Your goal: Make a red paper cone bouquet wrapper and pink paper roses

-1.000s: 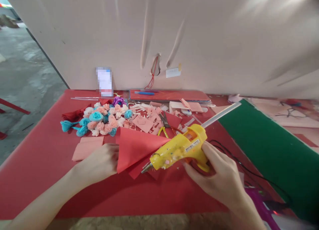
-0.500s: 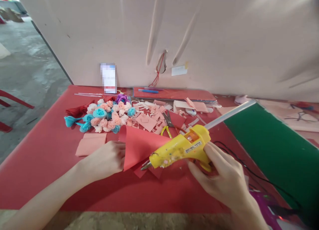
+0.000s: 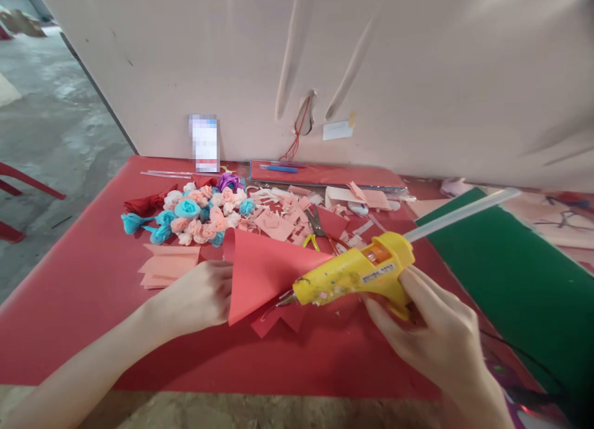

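My left hand (image 3: 206, 293) is closed on the left edge of a sheet of red paper (image 3: 260, 268) rolled into a cone shape; its fingertips are hidden behind the paper. In my right hand (image 3: 436, 324) is a yellow hot glue gun (image 3: 352, 274), with a long clear glue stick (image 3: 464, 213) sticking out of its back. The gun's metal nozzle points left at the paper's lower edge, where a thin shiny line of glue shows. Behind the gun lie scissors (image 3: 316, 221) with a yellow and an orange handle.
Blue, pink and white paper flowers (image 3: 199, 215) are heaped at the back left. Pink paper pieces (image 3: 169, 267) lie by my left forearm, and pink scraps (image 3: 278, 221) farther back. A phone (image 3: 205, 144) leans on the wall. A green board (image 3: 505, 280) covers the right side.
The glue gun has moved right along the paper's lower edge, and a line of glue now trails from its nozzle. My left hand has stayed nearly still on the paper.
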`<state>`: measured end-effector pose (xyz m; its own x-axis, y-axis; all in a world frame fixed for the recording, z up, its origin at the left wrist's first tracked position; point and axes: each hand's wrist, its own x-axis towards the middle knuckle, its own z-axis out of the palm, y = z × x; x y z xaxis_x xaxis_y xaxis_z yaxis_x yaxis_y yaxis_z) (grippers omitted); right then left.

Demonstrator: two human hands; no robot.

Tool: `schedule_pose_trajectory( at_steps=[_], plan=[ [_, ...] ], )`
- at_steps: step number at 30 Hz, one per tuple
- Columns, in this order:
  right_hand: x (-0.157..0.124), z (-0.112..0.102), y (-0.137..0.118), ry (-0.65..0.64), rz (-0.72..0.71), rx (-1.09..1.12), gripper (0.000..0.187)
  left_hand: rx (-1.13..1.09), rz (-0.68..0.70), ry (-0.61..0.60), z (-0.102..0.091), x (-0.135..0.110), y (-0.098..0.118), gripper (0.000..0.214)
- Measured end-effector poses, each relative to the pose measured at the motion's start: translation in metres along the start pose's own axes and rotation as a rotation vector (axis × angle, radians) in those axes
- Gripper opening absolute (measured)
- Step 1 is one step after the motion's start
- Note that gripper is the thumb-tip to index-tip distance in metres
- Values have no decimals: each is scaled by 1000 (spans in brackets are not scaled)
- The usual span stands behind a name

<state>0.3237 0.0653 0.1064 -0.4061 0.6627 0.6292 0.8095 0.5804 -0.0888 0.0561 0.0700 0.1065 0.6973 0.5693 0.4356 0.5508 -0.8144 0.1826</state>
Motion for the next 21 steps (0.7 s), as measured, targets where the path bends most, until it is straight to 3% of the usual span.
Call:
schedule_pose_trajectory(
  at_steps=[2,8,21],
  plan=[
    [0,-2,2,8,2,-35,28,65,88,51,0,3,0,44],
    [1,-7,7,61,-2,-138,25,74,128,142,2,4,-2,48],
    [-5,-14,20,106,4,-294,28,76,110,113,2,2,-1,39]
  ],
)
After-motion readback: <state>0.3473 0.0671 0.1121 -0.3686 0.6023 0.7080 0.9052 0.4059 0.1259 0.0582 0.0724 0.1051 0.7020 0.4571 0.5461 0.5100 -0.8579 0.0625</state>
